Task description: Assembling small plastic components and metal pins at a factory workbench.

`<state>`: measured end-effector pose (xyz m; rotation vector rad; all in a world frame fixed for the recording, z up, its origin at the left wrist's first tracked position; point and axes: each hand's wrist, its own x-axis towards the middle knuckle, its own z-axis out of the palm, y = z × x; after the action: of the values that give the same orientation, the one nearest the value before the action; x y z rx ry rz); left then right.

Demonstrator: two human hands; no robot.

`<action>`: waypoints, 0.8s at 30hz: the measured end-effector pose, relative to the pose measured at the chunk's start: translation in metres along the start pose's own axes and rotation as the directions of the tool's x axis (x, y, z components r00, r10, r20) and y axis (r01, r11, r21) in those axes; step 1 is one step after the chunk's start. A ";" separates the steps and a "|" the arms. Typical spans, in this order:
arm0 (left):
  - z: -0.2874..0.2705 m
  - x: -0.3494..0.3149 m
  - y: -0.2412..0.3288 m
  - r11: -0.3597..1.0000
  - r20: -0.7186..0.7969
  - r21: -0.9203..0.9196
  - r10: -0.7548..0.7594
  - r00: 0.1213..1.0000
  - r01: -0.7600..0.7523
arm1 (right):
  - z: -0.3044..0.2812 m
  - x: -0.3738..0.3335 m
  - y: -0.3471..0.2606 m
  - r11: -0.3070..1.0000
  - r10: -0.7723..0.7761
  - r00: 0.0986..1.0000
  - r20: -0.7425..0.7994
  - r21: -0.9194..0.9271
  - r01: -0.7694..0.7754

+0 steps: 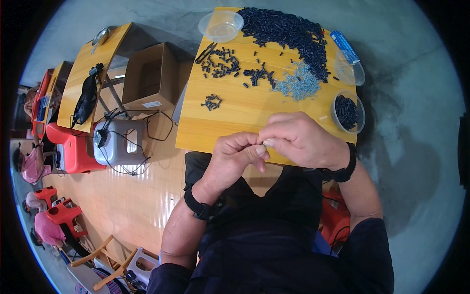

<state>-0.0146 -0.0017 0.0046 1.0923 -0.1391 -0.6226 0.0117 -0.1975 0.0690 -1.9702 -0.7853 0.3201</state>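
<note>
My left hand (236,158) and my right hand (304,141) meet above the near edge of the yellow wooden table (193,130). Both are closed in a pinch, fingertips touching or nearly so. Whatever they hold between them is too small and too covered to name. Just beyond lies a little cluster of short black cylindrical pieces (211,102). Farther off are a loose spread of similar black pieces (223,66) and a heap of small silvery-blue metal pieces (299,84). To the right of my right hand stands a clear tub (363,117) partly filled with black pieces.
A large pile of black pieces (284,30) covers the table's far side. Beside it sit a clear bowl (220,33), black tweezers (205,53), a blue box (343,46) and another clear container (353,76). Leftward are a cardboard box (149,78), a grey stool (120,147) and cables.
</note>
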 end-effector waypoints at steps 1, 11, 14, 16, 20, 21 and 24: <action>0.001 0.000 0.002 1.000 -0.024 -0.002 -0.007 1.000 0.007 | -0.001 0.000 -0.001 1.000 0.000 1.000 0.000 0.000 0.000; 0.003 -0.001 0.006 0.998 -0.008 0.056 0.031 0.999 -0.031 | -0.007 0.002 0.010 0.852 0.260 0.961 0.095 0.445 -0.275; 0.002 -0.001 0.008 0.999 -0.015 0.046 0.017 1.000 -0.016 | -0.006 0.004 0.012 0.790 0.285 0.952 0.110 0.536 -0.298; 0.002 -0.001 0.009 0.999 -0.030 0.027 0.024 0.999 -0.023 | -0.005 0.004 0.012 0.757 0.304 0.946 0.110 0.576 -0.309; 0.004 -0.002 0.011 0.999 -0.036 0.035 0.019 0.999 -0.017 | -0.004 0.005 0.010 0.709 0.364 0.921 0.139 0.600 -0.371; 0.005 -0.002 0.011 0.999 -0.047 0.047 0.022 0.999 -0.020 | -0.004 0.005 0.009 0.703 0.383 0.912 0.147 0.594 -0.391; 0.007 -0.003 0.012 0.997 -0.063 0.074 0.033 0.997 -0.029 | -0.004 0.004 0.009 0.614 0.396 0.899 0.188 0.673 -0.412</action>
<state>-0.0152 -0.0014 0.0192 1.1777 -0.1237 -0.5575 0.0200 -0.2009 0.0636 -1.3703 -0.1400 0.7899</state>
